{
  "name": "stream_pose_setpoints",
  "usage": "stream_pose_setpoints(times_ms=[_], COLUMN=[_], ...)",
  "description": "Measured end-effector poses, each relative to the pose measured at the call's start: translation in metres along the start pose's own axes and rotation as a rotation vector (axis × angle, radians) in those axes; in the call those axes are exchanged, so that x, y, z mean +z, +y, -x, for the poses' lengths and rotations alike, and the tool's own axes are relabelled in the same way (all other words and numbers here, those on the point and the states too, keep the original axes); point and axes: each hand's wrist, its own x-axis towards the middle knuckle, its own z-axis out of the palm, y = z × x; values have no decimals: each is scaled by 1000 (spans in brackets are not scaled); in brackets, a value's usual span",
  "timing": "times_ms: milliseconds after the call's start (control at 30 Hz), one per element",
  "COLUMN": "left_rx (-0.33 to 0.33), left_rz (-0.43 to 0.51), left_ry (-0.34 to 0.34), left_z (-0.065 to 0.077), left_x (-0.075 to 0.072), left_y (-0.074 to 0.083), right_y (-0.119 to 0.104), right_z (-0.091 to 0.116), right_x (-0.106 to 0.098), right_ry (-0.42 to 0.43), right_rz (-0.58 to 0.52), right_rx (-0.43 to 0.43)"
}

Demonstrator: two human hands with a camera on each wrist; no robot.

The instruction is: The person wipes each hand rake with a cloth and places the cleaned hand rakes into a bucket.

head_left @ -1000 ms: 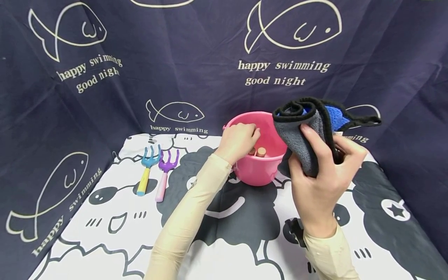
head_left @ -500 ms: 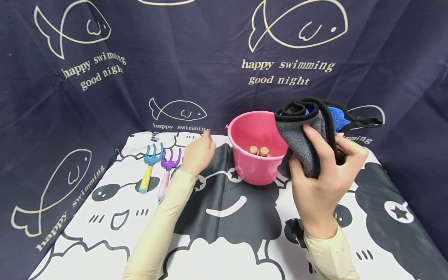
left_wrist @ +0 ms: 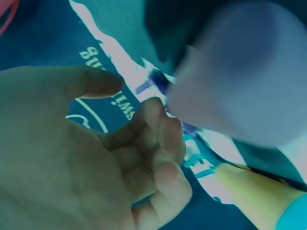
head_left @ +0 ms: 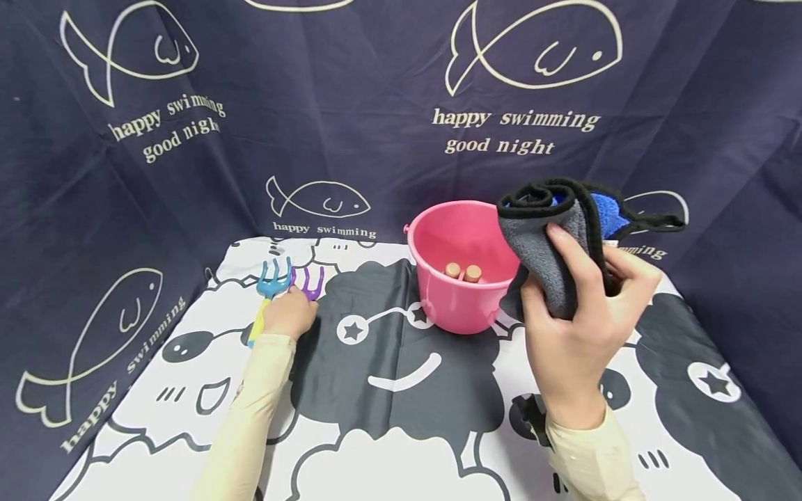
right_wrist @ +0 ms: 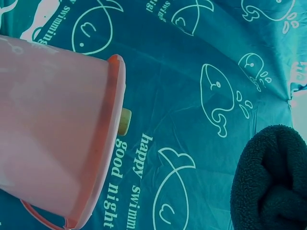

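Purple hand fork (head_left: 312,294) lies left of the pink bucket (head_left: 460,307), beneath the left grip (head_left: 289,313), whose thumb and fingers stand apart; at the bucket's right, the right grip (head_left: 585,334) clasps a grey-and-blue cloth (head_left: 540,240).

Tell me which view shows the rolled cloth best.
The head view: the rolled cloth shows its spiral end, blue patch and black loop, though the right hand covers part. The right wrist view catches only a dark, cropped portion; in the left wrist view I can't identify any.
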Motion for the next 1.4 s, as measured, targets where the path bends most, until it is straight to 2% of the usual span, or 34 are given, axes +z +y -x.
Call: stream_pose_setpoints(times_ms=[300, 400, 567, 867, 1033, 1267, 1400], left_rx=[-76, -68, -54, -6, 23, 45, 53], left_rz=[33, 17, 25, 101, 143, 162, 176], left_ry=[-93, -109, -99, -24, 41, 149, 256], left_z=[5, 8, 10, 2, 3, 13, 19], left_x=[5, 5, 5, 12, 10, -7, -24], left_y=[-10, -11, -12, -19, -15, 12, 32], right_y=[1, 2, 3, 4, 5, 7, 7], right_z=[1, 1, 2, 0, 0, 1, 2], right_x=[-1, 0, 1, -1, -2, -3, -4], right_ry=[-4, -5, -11, -15, -29, -68, -72], right_rz=[-6, -15, -20, -11, -24, -31, -31], right_rx=[-12, -22, -31, -25, -33, -51, -45])
